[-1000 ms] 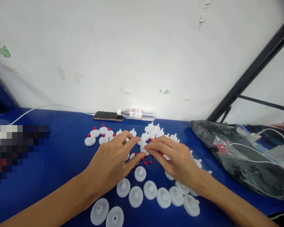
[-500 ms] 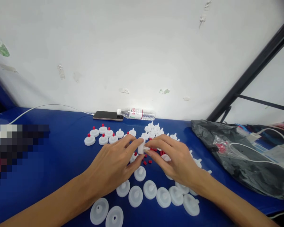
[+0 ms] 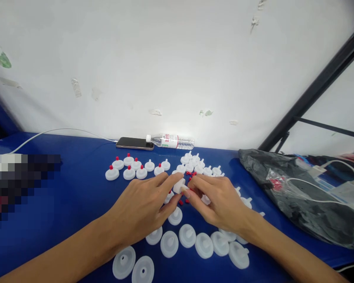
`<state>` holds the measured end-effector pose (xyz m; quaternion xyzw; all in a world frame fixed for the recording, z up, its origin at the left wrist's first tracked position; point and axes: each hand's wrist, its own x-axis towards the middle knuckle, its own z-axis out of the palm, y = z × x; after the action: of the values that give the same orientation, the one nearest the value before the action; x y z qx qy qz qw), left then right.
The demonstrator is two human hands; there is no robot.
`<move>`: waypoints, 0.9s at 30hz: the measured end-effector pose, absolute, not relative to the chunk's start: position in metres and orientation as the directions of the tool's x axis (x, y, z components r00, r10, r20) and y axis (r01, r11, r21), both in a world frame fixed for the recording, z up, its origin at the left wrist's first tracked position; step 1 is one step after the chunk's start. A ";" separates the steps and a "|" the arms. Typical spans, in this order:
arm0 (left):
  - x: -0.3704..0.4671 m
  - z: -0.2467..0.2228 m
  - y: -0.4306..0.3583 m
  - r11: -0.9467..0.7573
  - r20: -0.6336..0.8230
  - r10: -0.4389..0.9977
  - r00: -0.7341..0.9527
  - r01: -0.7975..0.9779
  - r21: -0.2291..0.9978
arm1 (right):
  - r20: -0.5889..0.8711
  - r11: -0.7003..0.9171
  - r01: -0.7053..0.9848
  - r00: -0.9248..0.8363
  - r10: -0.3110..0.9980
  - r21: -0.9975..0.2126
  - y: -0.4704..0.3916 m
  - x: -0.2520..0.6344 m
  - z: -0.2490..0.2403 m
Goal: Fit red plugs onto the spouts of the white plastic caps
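Between both hands, above the middle of the table, is a white plastic nozzle cap (image 3: 179,185), tilted with its spout toward the right. My left hand (image 3: 144,200) pinches its round rim between thumb and fingers. At the spout, the thumb and curled fingers of my right hand (image 3: 218,198) are closed; whether a small piece is also in them is hidden. Small red tips (image 3: 191,173) lie scattered beneath and behind the hands. Several white caps with red tips (image 3: 129,173) stand at the back left. Plain-spouted white caps (image 3: 187,236) lie in front and to the right.
A phone (image 3: 135,143) on a white cable and a clear water bottle (image 3: 172,141) lie along the wall. On the right, a black plastic bag (image 3: 283,196) carries a small clear packet of red pieces (image 3: 275,182). Two caps with open holes (image 3: 124,262) lie front left.
The cap in my hands has turned, its spout now pointing more downward to the right. My right hand's fingers have curled in more tightly around the spout.
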<state>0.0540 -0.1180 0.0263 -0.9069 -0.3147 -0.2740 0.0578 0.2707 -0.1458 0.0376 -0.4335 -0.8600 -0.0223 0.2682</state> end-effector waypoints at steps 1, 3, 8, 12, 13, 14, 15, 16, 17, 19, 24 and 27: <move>0.054 0.026 -0.118 -0.793 0.522 0.544 0.656 0.606 0.065 | 0.477 0.626 0.757 -0.487 0.731 -0.188 -0.146 0.271 0.038; 0.054 0.026 -0.117 -0.788 0.504 0.554 0.663 0.612 0.061 | 0.474 0.634 0.753 -0.500 0.724 -0.174 -0.146 0.271 0.038; 0.053 0.026 -0.116 -0.807 0.489 0.532 0.692 0.589 0.045 | 0.459 0.643 0.750 -0.521 0.720 -0.158 -0.146 0.272 0.039; 0.052 0.026 -0.118 -0.814 0.483 0.533 0.695 0.577 0.068 | 0.454 0.646 0.746 -0.525 0.720 -0.162 -0.146 0.272 0.039; 0.052 0.026 -0.118 -0.814 0.477 0.537 0.696 0.576 0.076 | 0.457 0.646 0.747 -0.525 0.718 -0.157 -0.146 0.271 0.039; 0.052 0.026 -0.119 -0.814 0.474 0.540 0.696 0.575 0.083 | 0.459 0.646 0.749 -0.526 0.716 -0.150 -0.146 0.271 0.039; 0.052 0.026 -0.119 -0.813 0.469 0.545 0.695 0.576 0.091 | 0.459 0.645 0.751 -0.527 0.715 -0.143 -0.146 0.271 0.039; 0.052 0.026 -0.120 -0.812 0.466 0.549 0.694 0.576 0.100 | 0.459 0.644 0.753 -0.528 0.715 -0.137 -0.147 0.271 0.039; 0.052 0.026 -0.120 -0.811 0.464 0.553 0.692 0.575 0.109 | 0.456 0.643 0.754 -0.530 0.715 -0.132 -0.147 0.271 0.039; 0.053 0.027 -0.120 -0.810 0.454 0.560 0.693 0.572 0.127 | 0.449 0.648 0.752 -0.541 0.711 -0.120 -0.147 0.271 0.038; 0.054 0.029 -0.121 -0.806 0.431 0.578 0.693 0.566 0.173 | 0.438 0.654 0.751 -0.559 0.704 -0.091 -0.147 0.271 0.038; 0.054 0.030 -0.122 -0.810 0.433 0.577 0.693 0.554 0.193 | 0.433 0.653 0.751 -0.559 0.708 -0.099 -0.147 0.272 0.039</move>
<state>0.0538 -0.1218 0.0300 -0.9197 -0.3074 -0.2432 -0.0234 0.2715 -0.1472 0.0386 -0.4135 -0.8815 -0.0483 0.2228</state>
